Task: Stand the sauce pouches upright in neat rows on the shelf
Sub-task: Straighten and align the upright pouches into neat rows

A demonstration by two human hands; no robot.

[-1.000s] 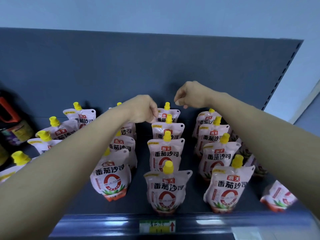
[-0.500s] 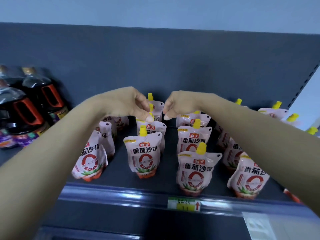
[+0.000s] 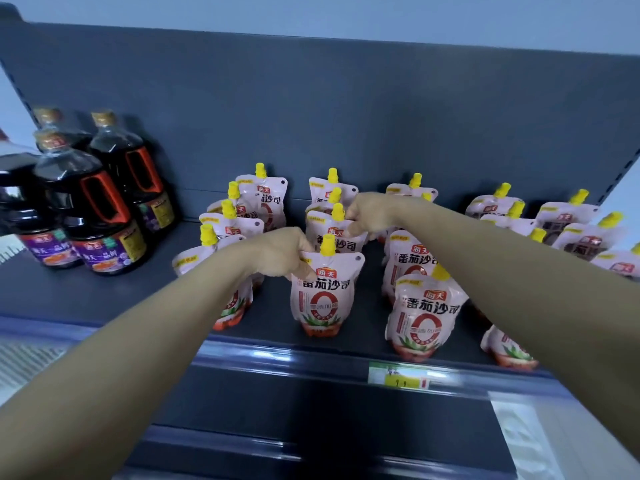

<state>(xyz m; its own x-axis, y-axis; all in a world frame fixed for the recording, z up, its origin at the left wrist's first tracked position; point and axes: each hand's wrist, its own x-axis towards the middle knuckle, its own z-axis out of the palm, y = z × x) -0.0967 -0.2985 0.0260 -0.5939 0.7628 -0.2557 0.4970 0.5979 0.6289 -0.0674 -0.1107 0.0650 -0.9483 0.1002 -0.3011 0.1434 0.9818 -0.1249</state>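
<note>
Both hands have come forward from the back of the middle row to its front, and the view has swung so that more of the left side of the shelf shows. The left hand now grips the upper left corner of the front pouch, which stands upright near the front rail. The right hand pinches the top right corner of the second pouch, just behind it, with fingers curled.

The left forearm crosses the left-hand row and hides most of its nearest pouch. The right forearm lies over the right-hand row, covering the pouches in its middle and part of a low pouch at the shelf edge. More pouches stand farther right, less evenly spaced.

Dark sauce bottles with red-edged handles stand in a cluster at the left, apart from the pouches. A price tag sits in the rail below the right-hand row. The grey back panel rises behind everything.
</note>
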